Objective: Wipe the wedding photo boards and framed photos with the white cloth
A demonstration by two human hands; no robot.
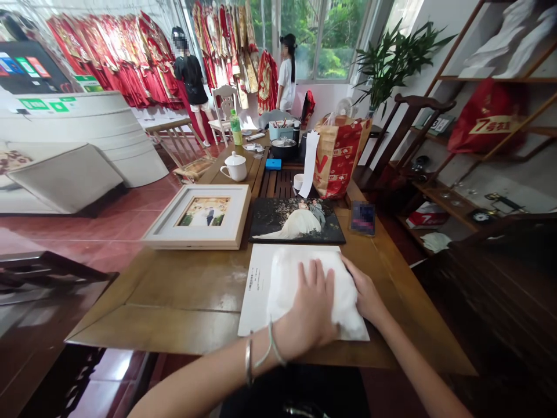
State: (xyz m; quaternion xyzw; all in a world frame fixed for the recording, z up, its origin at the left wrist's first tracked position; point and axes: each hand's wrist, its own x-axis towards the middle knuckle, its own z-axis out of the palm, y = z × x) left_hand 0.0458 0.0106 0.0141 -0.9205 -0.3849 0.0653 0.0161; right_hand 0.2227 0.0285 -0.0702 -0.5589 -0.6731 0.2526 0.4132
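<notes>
While the left hand (311, 307) lies flat on the white cloth (291, 273), its fingers are spread and relaxed, palm down, gripping nothing. Two thin bracelets (260, 355) sit on that wrist.

Right hand (369, 297): against the cloth's right edge, touching it. Fingers run along the edge toward its far corner. Can't tell whether they pinch the cloth or just rest there, as the fingertips are hidden by the fabric.

The cloth is a folded pad lying on a white sheet (256, 290), covering the sheet's right part. The sheet's left strip is bare, with small print near its left edge. Both lie at the near edge of the tabletop (183, 302), right of centre.

Rest of the tabletop:
- dark photo panel (296, 220) just beyond the sheet, far edge of sheet nearly touching it
- white framed photo (202, 216) left of the panel, side by side
- phone (362, 218) right of the panel, near the right edge
- white lidded cup (235, 166) further back, left side
- blue box (273, 164), pot (284, 148) and green bottle (235, 128) toward the far end
- red paper bag (342, 154) upright at the right edge, with a white paper strip (310, 162) hanging in front of it

Beyond the table, two people (191, 75) stand at racks of red garments (122, 58). A dark wooden chair (409, 133) and a potted plant (391, 58) are off the right edge.
</notes>
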